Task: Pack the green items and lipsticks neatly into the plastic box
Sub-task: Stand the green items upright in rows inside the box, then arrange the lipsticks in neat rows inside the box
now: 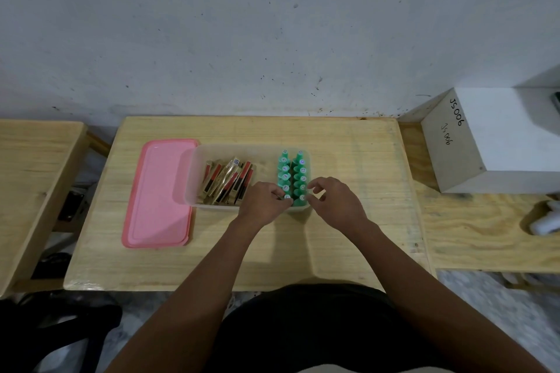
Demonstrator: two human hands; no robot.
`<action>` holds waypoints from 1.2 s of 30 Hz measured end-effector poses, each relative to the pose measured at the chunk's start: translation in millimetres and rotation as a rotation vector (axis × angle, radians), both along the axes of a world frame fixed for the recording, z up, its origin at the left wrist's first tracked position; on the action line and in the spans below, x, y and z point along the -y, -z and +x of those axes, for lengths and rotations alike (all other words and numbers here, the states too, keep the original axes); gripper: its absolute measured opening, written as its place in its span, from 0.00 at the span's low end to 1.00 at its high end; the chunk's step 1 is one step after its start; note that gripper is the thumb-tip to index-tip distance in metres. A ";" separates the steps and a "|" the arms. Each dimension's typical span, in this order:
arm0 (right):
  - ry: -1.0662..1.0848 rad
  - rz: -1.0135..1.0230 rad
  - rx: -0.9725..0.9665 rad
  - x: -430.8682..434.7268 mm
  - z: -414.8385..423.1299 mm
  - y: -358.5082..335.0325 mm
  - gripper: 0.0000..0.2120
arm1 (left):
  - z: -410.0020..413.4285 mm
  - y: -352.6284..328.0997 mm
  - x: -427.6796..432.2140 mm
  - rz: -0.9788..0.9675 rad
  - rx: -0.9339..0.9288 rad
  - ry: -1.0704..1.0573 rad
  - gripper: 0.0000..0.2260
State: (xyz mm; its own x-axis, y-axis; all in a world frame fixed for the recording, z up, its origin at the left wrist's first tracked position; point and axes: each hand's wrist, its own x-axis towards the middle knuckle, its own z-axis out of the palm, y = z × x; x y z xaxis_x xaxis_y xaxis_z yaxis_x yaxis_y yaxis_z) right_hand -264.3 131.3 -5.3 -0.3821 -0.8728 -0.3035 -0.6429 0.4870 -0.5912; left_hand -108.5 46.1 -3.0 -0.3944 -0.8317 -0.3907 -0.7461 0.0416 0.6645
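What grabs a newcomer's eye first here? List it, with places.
Two tidy rows of green bottles stand at the right end of the clear box, with both hands' fingers at the nearest pair. Lipsticks lean jumbled at its left end. A pink lid lies left of the box.

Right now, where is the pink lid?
In the head view, the pink lid lies flat on the wooden table, left of the plastic box, whose left end overlaps its right edge.
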 end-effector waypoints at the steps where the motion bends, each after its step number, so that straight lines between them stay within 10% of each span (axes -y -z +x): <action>1: 0.017 -0.013 0.024 -0.1 0.7 0.5 0.11 | -0.2 -0.4 0.0 -0.001 0.002 0.003 0.14; 13: 0.071 -0.061 -0.098 2.3 11.0 -13.0 0.13 | 23.1 -8.0 14.5 0.099 -0.014 0.076 0.18; 22: -0.071 -0.120 -0.009 52.3 69.3 -29.5 0.09 | 106.0 -25.1 54.3 -0.372 -0.063 -0.395 0.17; 36: -0.222 0.218 -0.022 153.4 170.9 12.8 0.17 | 169.3 2.0 94.5 0.010 -0.104 -0.219 0.08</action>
